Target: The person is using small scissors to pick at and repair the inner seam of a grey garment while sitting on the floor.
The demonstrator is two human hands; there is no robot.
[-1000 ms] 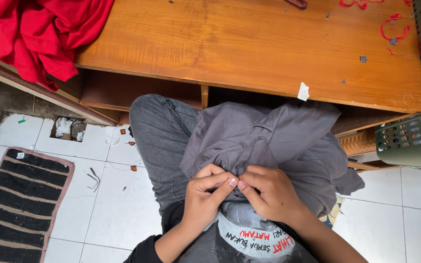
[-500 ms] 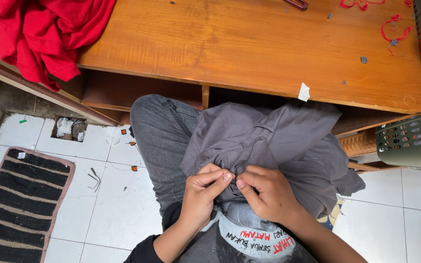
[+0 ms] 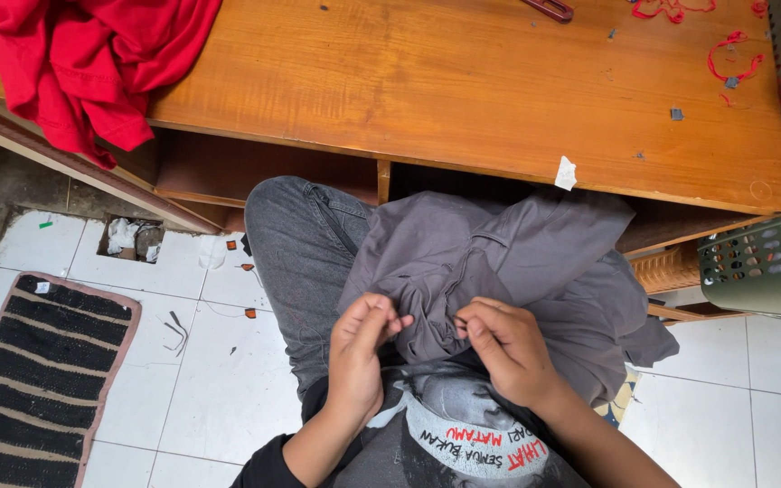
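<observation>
A grey garment [image 3: 508,271] lies bunched in my lap over my grey jeans [image 3: 296,244]. My left hand [image 3: 363,348] pinches a fold at the garment's near edge. My right hand [image 3: 503,348] grips the same edge just to the right, fingers curled into the cloth. The two hands sit a few centimetres apart, close to my chest. Whether anything small is held between the fingers cannot be seen.
A wooden table [image 3: 463,90] spans the top, with a red cloth [image 3: 83,63] heaped on its left end and red thread scraps [image 3: 729,54] at the right. A perforated basket [image 3: 779,235] stands at the right edge. A striped mat [image 3: 33,370] lies on the white tiled floor.
My two hands have drawn slightly apart along the garment's edge; before, their fingertips met at one spot. The garment has barely shifted.
</observation>
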